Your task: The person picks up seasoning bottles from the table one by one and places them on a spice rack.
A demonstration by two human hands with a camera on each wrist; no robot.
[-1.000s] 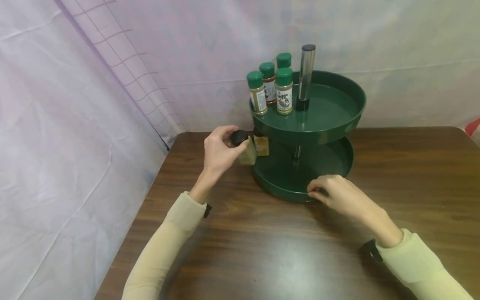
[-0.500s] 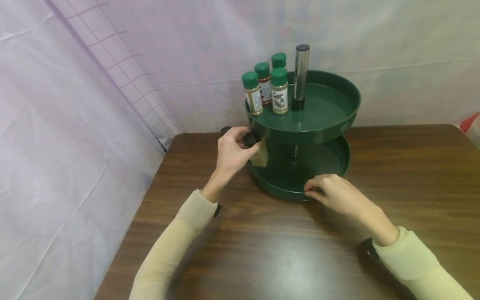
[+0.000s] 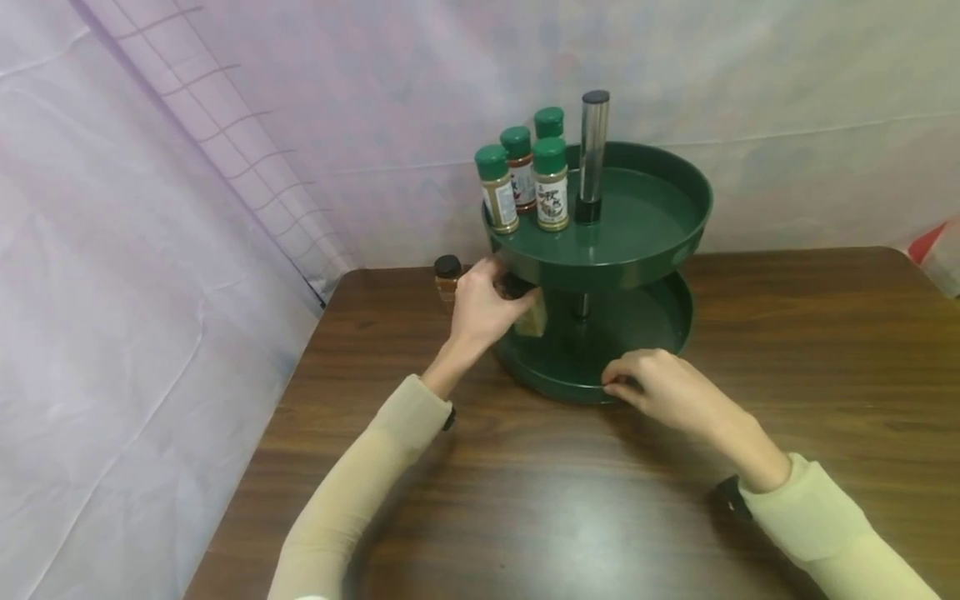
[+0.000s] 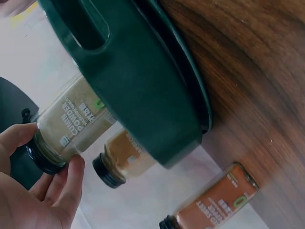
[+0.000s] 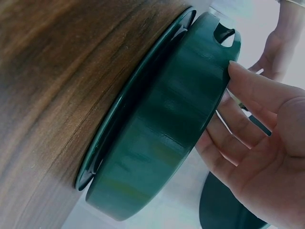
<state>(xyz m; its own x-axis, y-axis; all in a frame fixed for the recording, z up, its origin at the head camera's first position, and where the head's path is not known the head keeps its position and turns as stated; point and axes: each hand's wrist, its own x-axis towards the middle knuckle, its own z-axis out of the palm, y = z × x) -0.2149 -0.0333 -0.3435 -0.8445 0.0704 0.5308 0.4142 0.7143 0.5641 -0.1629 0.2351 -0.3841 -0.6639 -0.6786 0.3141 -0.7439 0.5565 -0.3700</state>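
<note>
In my left hand (image 3: 483,304) is a glass spice jar labelled cumin powder (image 4: 71,119), held round its black-lidded end by thumb and fingers. In the left wrist view its far end passes behind the wall of the green lower tier (image 4: 143,95). Beside it in that tier stands another black-lidded jar (image 4: 127,155) of tan powder. My right hand (image 3: 663,387) pinches the front rim of the lower tier of a two-tier rack (image 3: 543,382), thumb outside and fingers inside. How the cumin jar's base sits is hidden.
Several green-capped spice bottles (image 3: 552,196) stand on the upper tier (image 3: 652,262), left of the metal post (image 3: 595,150). A black-lidded jar of reddish-brown powder (image 3: 447,279) stands on the wooden table (image 3: 525,500), left of the rack. Pale cloth hangs behind.
My left hand has moved right, bringing the cumin jar from outside the rack in over its lower tier. The reddish-brown jar has come into view behind that hand. My right hand keeps the rim.
</note>
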